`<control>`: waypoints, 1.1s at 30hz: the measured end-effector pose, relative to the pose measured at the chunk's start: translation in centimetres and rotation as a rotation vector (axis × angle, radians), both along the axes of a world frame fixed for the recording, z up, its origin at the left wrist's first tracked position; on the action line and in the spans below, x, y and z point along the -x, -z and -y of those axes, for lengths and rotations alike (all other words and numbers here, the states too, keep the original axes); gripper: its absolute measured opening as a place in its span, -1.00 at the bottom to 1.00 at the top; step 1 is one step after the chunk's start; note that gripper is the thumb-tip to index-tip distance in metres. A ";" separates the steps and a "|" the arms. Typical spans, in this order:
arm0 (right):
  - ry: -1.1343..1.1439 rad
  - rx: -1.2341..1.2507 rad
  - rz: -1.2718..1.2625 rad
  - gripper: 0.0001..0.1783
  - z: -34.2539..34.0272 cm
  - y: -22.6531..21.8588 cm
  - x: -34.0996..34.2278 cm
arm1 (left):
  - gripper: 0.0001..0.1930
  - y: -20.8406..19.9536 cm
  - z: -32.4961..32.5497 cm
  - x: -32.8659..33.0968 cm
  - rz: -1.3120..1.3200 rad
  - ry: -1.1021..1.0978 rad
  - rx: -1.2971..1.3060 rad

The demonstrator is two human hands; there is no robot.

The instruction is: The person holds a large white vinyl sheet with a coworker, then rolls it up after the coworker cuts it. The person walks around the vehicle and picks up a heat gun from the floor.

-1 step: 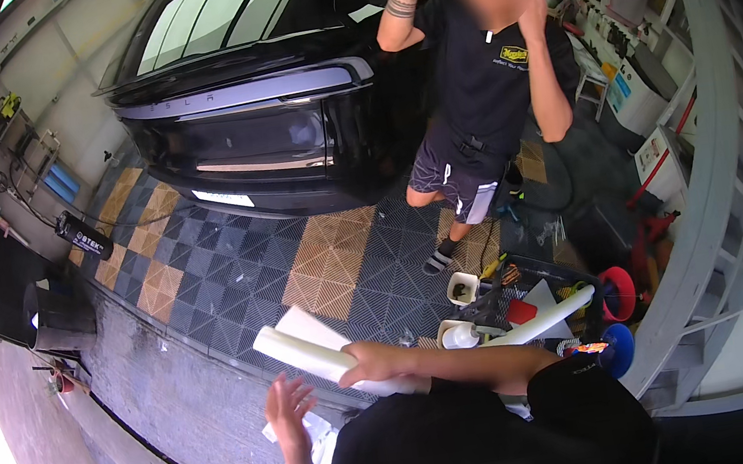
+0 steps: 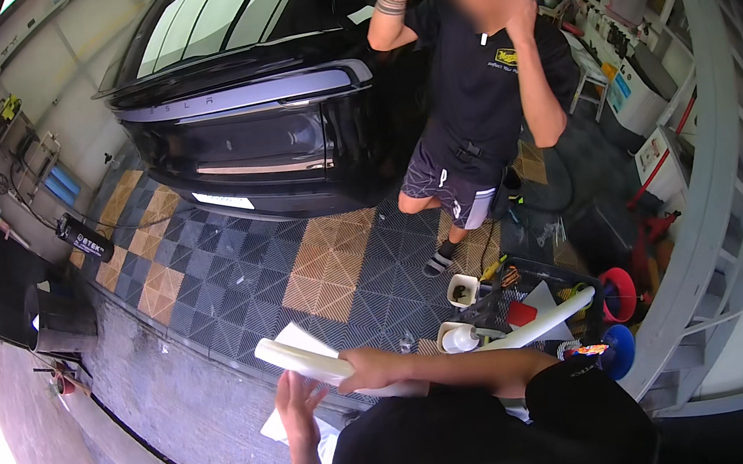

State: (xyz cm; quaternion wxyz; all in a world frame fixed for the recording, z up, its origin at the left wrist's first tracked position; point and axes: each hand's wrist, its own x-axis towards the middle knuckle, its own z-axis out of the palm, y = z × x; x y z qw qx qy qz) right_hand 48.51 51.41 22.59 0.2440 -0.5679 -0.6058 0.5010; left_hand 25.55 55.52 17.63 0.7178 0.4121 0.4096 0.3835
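Observation:
My right hand (image 2: 370,368) grips a white roll of sheet material (image 2: 302,359) from above, my forearm reaching across from the right. A loose flap of white sheet stands up behind the roll, and more white sheet hangs below, beside my left wrist. My left hand (image 2: 297,402) is raised just under the roll's left part, fingers apart and nothing seen in them. Whether its fingertips touch the roll I cannot tell.
A black car (image 2: 253,135) stands ahead on checkered floor tiles. A person (image 2: 490,92) stands right of it, arms raised to the head. At my right are a black tray with a white bottle (image 2: 459,339), another white roll (image 2: 545,317), red and blue round things, and a grey staircase (image 2: 729,210).
My left hand has risen toward the roll. The roll has tilted slightly and its loose flap has shifted down. The other person has moved slightly left.

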 end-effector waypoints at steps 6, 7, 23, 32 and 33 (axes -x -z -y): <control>0.008 0.089 0.342 -0.09 -0.1 -0.2 0.2 | -0.60 -0.6 -4.1 -8.9 0.182 -0.229 0.390; -0.033 0.084 0.376 -0.06 0.3 -0.3 -0.3 | -0.62 0.3 -4.1 -8.7 0.194 -0.206 0.448; 0.311 -0.218 0.294 -0.07 9.7 7.1 -5.2 | -0.54 7.6 0.0 -7.5 0.075 -0.430 0.534; 0.157 -0.326 0.596 -0.40 6.9 8.7 -3.9 | -0.48 7.6 -0.8 -12.3 0.088 -0.255 0.616; 0.200 -0.408 0.607 -0.44 6.4 8.6 -4.1 | -0.47 6.8 -1.5 -12.2 0.104 -0.213 0.621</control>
